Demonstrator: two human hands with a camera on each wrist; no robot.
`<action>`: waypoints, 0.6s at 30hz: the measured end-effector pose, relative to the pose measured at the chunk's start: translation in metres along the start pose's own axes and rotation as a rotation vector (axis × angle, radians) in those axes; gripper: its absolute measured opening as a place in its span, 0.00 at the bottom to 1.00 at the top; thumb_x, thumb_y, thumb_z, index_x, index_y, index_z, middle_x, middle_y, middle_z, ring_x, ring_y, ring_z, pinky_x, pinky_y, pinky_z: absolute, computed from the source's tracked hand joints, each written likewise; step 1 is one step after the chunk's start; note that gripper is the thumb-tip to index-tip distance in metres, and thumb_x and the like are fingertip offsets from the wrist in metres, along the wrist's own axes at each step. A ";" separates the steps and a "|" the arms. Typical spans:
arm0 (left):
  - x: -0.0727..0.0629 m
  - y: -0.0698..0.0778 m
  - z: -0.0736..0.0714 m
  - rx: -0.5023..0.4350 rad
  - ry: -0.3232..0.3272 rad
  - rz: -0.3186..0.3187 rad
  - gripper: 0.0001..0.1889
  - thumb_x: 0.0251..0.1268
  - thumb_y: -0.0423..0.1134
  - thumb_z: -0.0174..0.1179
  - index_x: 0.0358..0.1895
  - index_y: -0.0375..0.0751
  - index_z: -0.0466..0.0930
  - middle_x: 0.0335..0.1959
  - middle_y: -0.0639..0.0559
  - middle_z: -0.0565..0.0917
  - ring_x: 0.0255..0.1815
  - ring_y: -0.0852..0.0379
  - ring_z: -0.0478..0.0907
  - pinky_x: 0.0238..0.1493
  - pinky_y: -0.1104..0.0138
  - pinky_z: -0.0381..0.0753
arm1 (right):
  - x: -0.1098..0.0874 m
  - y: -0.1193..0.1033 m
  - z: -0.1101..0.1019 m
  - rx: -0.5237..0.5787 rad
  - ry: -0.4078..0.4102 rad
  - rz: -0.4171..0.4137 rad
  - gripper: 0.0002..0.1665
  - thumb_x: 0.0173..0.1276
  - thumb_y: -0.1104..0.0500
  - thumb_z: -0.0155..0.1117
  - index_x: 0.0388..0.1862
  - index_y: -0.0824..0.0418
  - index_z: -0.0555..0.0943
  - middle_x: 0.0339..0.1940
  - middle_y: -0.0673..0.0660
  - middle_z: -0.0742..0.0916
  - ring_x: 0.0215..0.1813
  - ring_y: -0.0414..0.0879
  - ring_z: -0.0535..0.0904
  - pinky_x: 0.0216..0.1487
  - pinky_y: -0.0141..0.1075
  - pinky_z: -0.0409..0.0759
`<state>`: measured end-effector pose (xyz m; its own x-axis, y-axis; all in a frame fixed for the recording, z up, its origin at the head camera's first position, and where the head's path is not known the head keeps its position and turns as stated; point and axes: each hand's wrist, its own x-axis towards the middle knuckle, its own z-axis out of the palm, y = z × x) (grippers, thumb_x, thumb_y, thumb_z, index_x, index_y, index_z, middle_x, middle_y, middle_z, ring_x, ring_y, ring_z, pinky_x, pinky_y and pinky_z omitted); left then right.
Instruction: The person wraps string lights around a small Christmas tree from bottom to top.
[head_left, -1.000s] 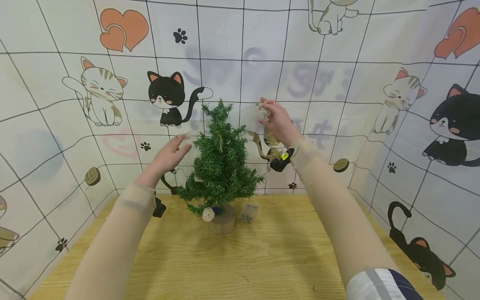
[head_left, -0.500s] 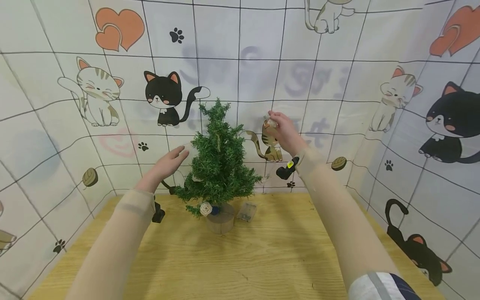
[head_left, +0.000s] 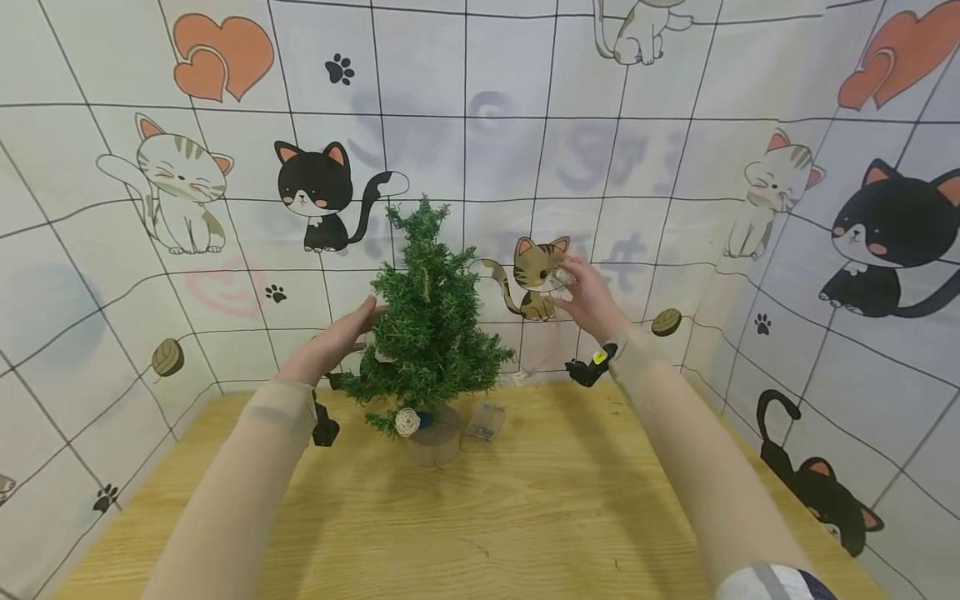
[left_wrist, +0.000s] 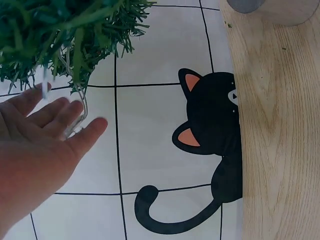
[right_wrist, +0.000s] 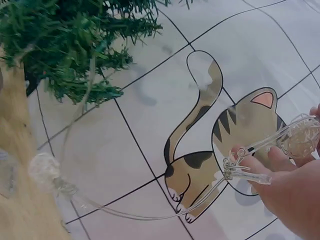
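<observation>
A small green artificial Christmas tree (head_left: pixel 423 333) stands upright on the table. My left hand (head_left: pixel 335 343) reaches to its left side, fingers stretched partly behind the branches. In the left wrist view a thin clear wire (left_wrist: pixel 84 102) crosses the fingers, which do not close on it. Right of the tree, my right hand (head_left: pixel 588 300) holds string lights with woven balls, one ball (right_wrist: pixel 302 139) between thumb and fingers. The wire sags from that hand to another woven ball (right_wrist: pixel 45 167) and runs on toward the lower branches. A white woven ball (head_left: pixel 407 422) sits by the tree's base.
The tree's round base (head_left: pixel 433 446) rests on the wooden table (head_left: pixel 465 525). A flat translucent box (head_left: pixel 487 421) lies right of it. A cat-patterned cloth wall (head_left: pixel 480 158) rises close behind and on both sides.
My right hand has moved down and to the right with the string lights. The left hand has lowered slightly and moved in against the tree's left side. The head view has shifted right.
</observation>
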<state>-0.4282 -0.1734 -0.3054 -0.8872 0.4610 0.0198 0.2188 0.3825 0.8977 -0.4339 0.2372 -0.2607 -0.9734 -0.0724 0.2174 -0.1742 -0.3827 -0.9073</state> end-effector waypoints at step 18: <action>-0.016 0.004 -0.010 -0.119 -0.057 0.066 0.43 0.70 0.70 0.24 0.78 0.44 0.44 0.78 0.38 0.43 0.77 0.38 0.41 0.71 0.44 0.46 | -0.091 -0.038 -0.004 0.306 -0.070 0.024 0.09 0.79 0.60 0.47 0.53 0.52 0.62 0.76 0.45 0.60 0.77 0.49 0.48 0.71 0.59 0.50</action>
<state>-0.4170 -0.1875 -0.2980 -0.8472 0.5281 0.0581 0.2231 0.2543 0.9410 -0.3396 0.2621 -0.2476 -0.9621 -0.1443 0.2316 -0.0882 -0.6388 -0.7643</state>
